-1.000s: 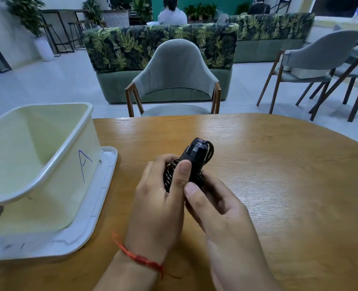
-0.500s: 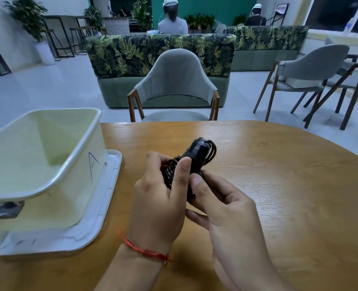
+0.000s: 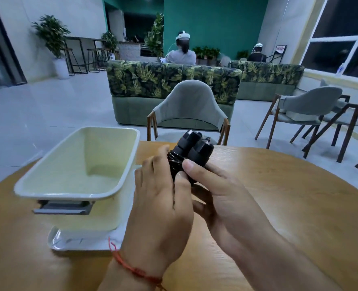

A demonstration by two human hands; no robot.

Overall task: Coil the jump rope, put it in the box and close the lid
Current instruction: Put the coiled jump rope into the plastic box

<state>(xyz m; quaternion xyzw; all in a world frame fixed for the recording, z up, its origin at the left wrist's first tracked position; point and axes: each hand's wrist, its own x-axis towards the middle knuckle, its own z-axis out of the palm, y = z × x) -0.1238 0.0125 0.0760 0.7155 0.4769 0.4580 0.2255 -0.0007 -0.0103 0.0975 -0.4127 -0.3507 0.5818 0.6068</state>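
Centre of the frame, both hands are up off the wooden table (image 3: 279,185) with the jump rope (image 3: 191,151) caught between them. The two black handles sit side by side, ends pointing toward the top of the frame, and the dark cord is wound tight around them lower down. The left hand (image 3: 159,202) is wrapped round the bundle from the left, fingers curled over the coils, thumb pressed up against it. The right hand (image 3: 220,194) closes on it from the right, thumb laid across the front just under the handle ends. A red string bracelet (image 3: 132,267) rings the left wrist at the bottom of the frame.

Left of the hands stands the cream box (image 3: 48,185), open and holding nothing, a grey latch on its near side. It sits on its white lid (image 3: 73,242), which lies flat on the table beneath it. The rope is outside the box, just right of its rim.
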